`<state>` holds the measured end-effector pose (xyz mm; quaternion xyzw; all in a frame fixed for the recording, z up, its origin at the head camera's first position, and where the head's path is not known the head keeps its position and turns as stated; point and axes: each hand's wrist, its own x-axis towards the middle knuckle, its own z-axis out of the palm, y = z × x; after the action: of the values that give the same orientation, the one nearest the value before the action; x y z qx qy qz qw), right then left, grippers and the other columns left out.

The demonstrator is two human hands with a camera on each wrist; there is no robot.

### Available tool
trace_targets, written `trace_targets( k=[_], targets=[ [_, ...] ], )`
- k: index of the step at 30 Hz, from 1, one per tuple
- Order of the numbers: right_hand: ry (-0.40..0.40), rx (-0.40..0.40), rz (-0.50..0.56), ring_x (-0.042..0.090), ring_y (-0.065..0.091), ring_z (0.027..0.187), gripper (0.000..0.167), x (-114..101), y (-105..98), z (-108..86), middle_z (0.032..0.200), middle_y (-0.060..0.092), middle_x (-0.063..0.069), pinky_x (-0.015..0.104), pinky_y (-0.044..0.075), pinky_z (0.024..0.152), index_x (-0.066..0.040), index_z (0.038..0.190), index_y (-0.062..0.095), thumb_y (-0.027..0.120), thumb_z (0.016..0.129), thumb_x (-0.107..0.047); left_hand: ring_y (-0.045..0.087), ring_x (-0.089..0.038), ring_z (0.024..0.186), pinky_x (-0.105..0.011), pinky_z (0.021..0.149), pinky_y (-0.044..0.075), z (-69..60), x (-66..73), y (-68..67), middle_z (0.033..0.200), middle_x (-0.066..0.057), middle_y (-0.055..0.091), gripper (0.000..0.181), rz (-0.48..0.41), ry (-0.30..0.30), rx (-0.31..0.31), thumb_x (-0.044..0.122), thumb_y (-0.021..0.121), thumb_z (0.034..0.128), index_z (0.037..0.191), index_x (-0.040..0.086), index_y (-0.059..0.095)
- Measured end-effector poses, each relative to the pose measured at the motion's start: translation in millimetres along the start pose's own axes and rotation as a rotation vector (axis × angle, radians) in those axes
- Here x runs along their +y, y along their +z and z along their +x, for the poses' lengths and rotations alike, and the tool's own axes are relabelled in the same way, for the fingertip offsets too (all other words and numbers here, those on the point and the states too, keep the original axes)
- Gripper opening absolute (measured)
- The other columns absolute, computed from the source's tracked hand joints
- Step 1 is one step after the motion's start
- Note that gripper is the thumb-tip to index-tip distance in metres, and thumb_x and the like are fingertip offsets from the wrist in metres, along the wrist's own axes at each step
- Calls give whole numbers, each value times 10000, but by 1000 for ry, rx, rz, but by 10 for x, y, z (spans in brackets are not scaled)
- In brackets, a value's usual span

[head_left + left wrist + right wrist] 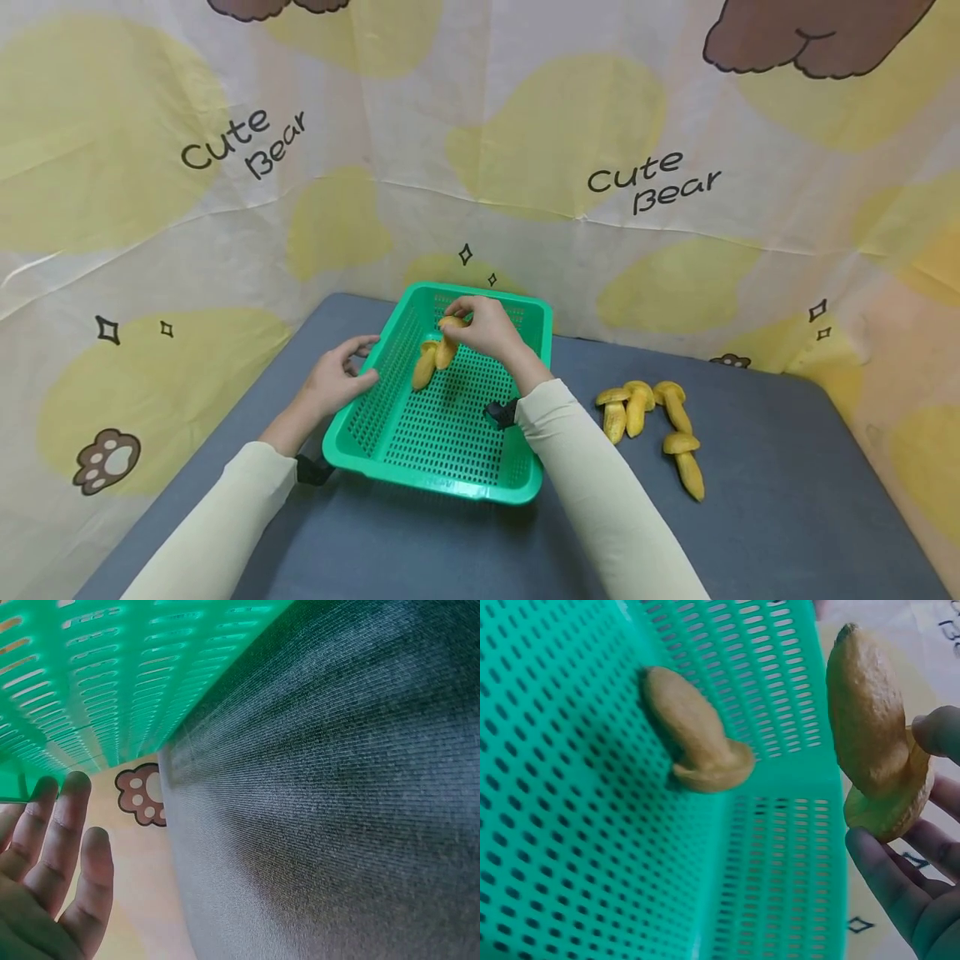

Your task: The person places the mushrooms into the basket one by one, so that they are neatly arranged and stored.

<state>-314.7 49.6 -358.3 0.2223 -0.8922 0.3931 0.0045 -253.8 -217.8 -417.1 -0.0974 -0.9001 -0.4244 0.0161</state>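
A yellow mushroom is pinched by its cap in my right hand, inside the far part of the green plastic basket. The right wrist view shows the held mushroom with its stem pointing up, apart from the basket floor. Another mushroom lies in the basket near its left wall, also seen as the lower mushroom in the right wrist view. My left hand is at the basket's left rim, its fingers fairly straight along the outside. Whether they press the wall I cannot tell.
Several more yellow mushrooms lie on the grey table right of the basket. A printed cloth hangs behind the table and along its sides. The basket stands near the table's back left.
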Motion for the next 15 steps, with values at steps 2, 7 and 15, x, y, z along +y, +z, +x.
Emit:
trace_targets(
  k=[2, 7, 15],
  targets=[
    [16, -7, 0, 189, 605, 918, 231, 37, 62, 12, 1111, 654, 36, 306, 512, 708, -169, 1086, 700, 641, 898, -289, 501, -216, 714, -351, 642, 425, -6, -13, 4, 1264, -116, 505, 572, -4, -2, 4, 178, 578, 902, 1453, 191, 428],
    [70, -31, -15, 189, 574, 1012, 220, 124, 189, 30, 1103, 648, 26, 314, 508, 739, -184, 1078, 695, 634, 900, -299, 496, -208, 692, -347, 630, 421, -4, -28, 10, 1260, -119, 506, 572, -1, 0, 7, 180, 578, 901, 1453, 186, 430],
    [171, -88, -37, 213, 578, 1008, 243, 257, 289, 55, 1104, 630, 46, 352, 514, 782, -171, 1103, 687, 662, 903, -306, 505, -208, 696, -348, 640, 429, 6, -21, 17, 1251, -117, 510, 565, 10, 18, 11, 188, 582, 908, 1452, 178, 429]
  ],
)
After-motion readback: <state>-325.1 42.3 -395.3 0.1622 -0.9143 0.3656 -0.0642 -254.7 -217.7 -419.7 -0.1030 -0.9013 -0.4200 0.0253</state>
